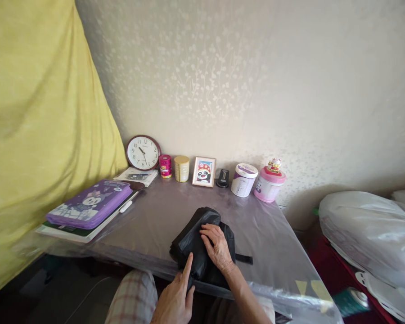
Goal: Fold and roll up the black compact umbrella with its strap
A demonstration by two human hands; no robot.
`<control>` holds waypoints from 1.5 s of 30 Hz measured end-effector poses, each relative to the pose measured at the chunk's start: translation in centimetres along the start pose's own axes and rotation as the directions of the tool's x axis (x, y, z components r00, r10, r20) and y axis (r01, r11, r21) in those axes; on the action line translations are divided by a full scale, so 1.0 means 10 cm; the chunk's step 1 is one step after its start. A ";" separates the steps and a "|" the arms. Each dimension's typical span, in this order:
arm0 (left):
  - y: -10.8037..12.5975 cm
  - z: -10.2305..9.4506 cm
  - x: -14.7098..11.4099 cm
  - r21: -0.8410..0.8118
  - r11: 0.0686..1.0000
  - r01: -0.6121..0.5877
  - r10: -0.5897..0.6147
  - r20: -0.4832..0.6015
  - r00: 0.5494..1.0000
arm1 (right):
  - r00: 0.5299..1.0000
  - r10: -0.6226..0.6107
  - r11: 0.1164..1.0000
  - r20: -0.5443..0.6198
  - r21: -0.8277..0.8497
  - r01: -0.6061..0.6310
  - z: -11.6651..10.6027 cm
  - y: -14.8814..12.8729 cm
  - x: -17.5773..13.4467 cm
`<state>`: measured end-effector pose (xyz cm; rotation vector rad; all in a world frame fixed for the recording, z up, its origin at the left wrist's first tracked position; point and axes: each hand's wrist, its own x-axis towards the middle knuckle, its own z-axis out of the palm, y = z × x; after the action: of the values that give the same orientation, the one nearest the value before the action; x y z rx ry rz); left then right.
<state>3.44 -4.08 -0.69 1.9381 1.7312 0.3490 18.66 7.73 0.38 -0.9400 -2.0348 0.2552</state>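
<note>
A: Layout?
B: Grey plastic-covered table (148, 216), soft black fabric bundle (196, 225) at its near edge. Best keep the layers pressed flat so they don't slip.
A: Fingers?
B: Right hand (218, 246) spread on top, unclenched. Left hand (176, 294), index extended at near side; can't tell if it grips.
A: Hidden?
B: Bundle's underside, some left fingers, where the short black strap (245, 258) starts.

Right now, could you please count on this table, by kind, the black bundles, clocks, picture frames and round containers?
Black bundle, under the right hand: 1
Clock: 1
Picture frame: 1
Round containers: 4 (pink can, yellow can, white tub, pink tub)
Total: 7
</note>
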 end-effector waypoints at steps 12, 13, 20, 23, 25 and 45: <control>-0.06 0.03 0.01 -0.037 0.999 -0.023 0.022 -0.015 1.000 | 0.999 -0.012 0.980 -0.050 -0.197 0.002 -0.03 0.20 0.33; -0.06 0.04 0.01 -0.040 0.999 -0.022 0.022 -0.019 1.000 | 0.997 -0.068 0.987 0.028 -0.146 0.072 -0.02 0.11 0.28; -0.06 0.03 0.01 -0.047 0.999 -0.027 0.025 -0.039 0.999 | 0.994 -0.025 0.987 0.106 -0.158 0.041 0.12 0.03 0.24; -0.06 0.02 0.00 -0.059 0.998 -0.026 0.023 -0.043 0.999 | 0.987 0.136 0.978 -0.085 -0.149 -0.147 -0.01 0.20 0.27; -0.07 0.03 -0.01 -0.071 0.997 -0.028 0.025 -0.043 0.999 | 0.951 0.265 0.954 -0.160 -0.098 -0.283 -0.17 0.32 0.20; -0.12 0.00 0.01 -0.214 0.977 -0.026 0.020 -0.029 0.999 | 0.775 0.612 0.745 -0.160 -0.212 -0.632 -0.54 0.39 -0.33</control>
<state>2.43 -3.94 -1.35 1.8067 1.6164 0.5487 26.01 7.25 -0.32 -1.7656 -1.6345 0.3084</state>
